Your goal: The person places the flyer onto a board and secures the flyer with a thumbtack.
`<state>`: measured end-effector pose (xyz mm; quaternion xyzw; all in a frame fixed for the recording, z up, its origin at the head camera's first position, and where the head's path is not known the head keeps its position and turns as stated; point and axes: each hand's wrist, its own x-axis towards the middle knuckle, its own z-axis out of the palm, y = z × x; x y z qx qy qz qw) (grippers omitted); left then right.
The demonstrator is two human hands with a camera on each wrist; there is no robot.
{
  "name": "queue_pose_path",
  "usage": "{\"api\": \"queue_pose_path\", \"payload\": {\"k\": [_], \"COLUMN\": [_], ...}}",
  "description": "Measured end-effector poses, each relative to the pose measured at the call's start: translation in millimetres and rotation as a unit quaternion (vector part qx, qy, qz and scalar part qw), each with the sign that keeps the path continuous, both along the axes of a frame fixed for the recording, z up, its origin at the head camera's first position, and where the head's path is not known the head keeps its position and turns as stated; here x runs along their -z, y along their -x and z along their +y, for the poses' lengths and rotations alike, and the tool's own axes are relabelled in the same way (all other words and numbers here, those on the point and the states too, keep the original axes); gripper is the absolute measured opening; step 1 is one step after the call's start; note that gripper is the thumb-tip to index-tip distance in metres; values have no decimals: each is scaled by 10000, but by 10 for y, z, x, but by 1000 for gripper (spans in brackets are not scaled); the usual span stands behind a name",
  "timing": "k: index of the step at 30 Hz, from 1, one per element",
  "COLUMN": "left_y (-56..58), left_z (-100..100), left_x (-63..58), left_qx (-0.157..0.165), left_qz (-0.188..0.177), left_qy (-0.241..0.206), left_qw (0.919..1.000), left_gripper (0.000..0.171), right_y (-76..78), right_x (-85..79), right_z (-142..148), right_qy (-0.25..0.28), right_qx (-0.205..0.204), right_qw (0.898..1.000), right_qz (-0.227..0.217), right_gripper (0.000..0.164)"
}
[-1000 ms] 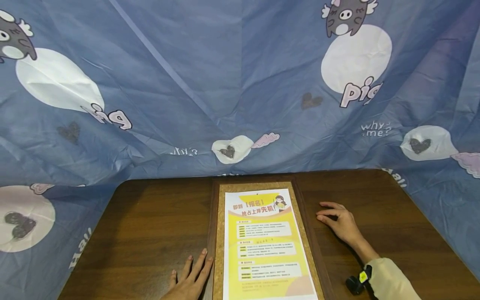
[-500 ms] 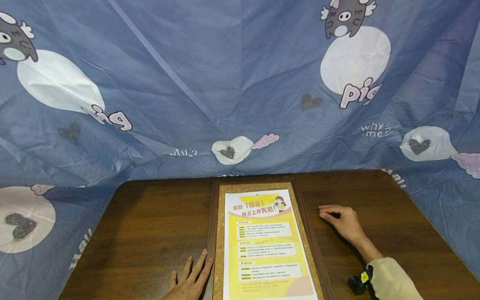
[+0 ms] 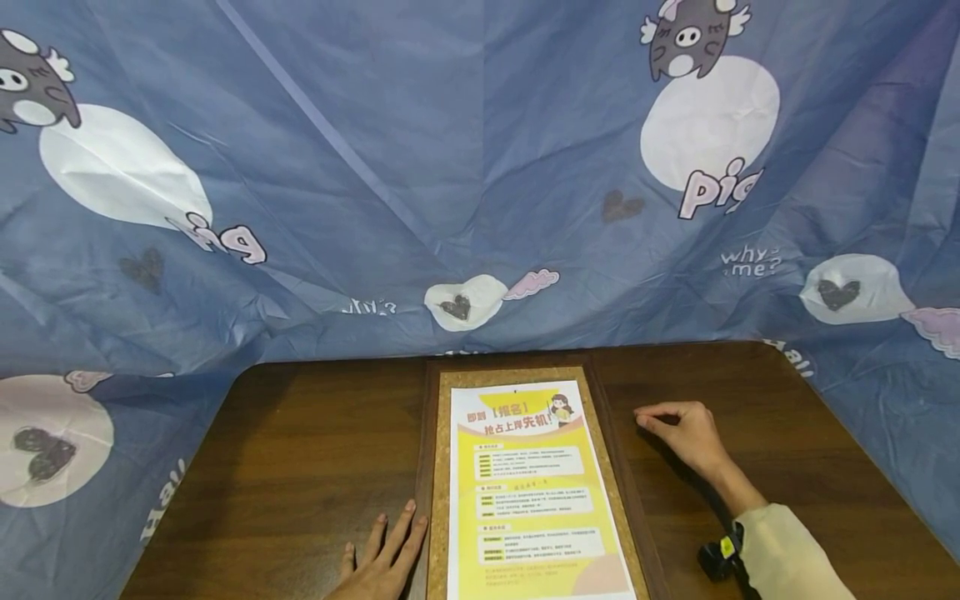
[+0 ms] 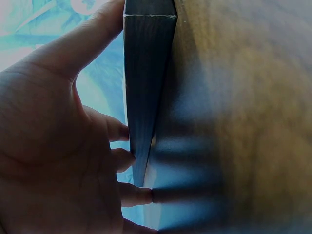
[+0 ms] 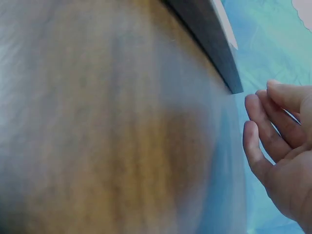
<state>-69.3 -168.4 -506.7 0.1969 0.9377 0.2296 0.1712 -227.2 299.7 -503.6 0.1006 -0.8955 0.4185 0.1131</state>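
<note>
A cork board (image 3: 444,467) in a dark wooden frame (image 3: 618,475) lies on the brown table. On it is a yellow and white printed poster (image 3: 525,492) with a small dark dot at its top edge. My left hand (image 3: 377,567) lies along the frame's left side, fingers straight. In the left wrist view its thumb and fingertips are right at the frame's side (image 4: 146,73). My right hand (image 3: 688,437) is beside the frame's right side, thumb and index fingertip together; no object shows between them. In the right wrist view my right hand (image 5: 287,146) has its fingers bent.
The brown wooden table (image 3: 315,450) has rounded far corners. Behind and around it hangs a blue cloth (image 3: 360,167) printed with pigs and hearts. A small dark device (image 3: 716,560) with a yellow-green patch is strapped at my right wrist by the pale sleeve (image 3: 791,554).
My right thumb and index finger, apart a second ago, have come together. The right wrist has moved slightly right. My left hand has stayed by the frame.
</note>
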Motion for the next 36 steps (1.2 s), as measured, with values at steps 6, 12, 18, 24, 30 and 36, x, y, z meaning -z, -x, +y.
{"api": "queue_pose_path", "payload": {"k": [6,12,18,24,30,36], "left_y": [-2,-9,-9,-7,-8,-14], "left_z": [-1,10,13,11,8,13], "left_x": [5,8,13,13,10,-2], "left_qx": [37,44,38,31,43,24], "left_qz": [14,113,139,112,152,158], "left_qy": [-5,29,36,35,28,30], "left_qw": [10000,9999,9999,9999,9999,9999], "left_gripper": [106,106,106,106,106,106], "right_y": [12,67,144,208,260,338], "right_x": [-76,-122,-171,-239,-323,-379], "right_z": [-43,-107,-181,-265,-401,-562], "right_qy": [604,1207,1219,1290,1294,1102], "right_qx": [-171,-462,-310,-454,-614,-636], "right_qw": [9980,9916,9919,9904,9895,9917], "right_qz": [-95,-108,-175,-190,-213,-159], "right_gripper": [12,17,17,18,16,15]}}
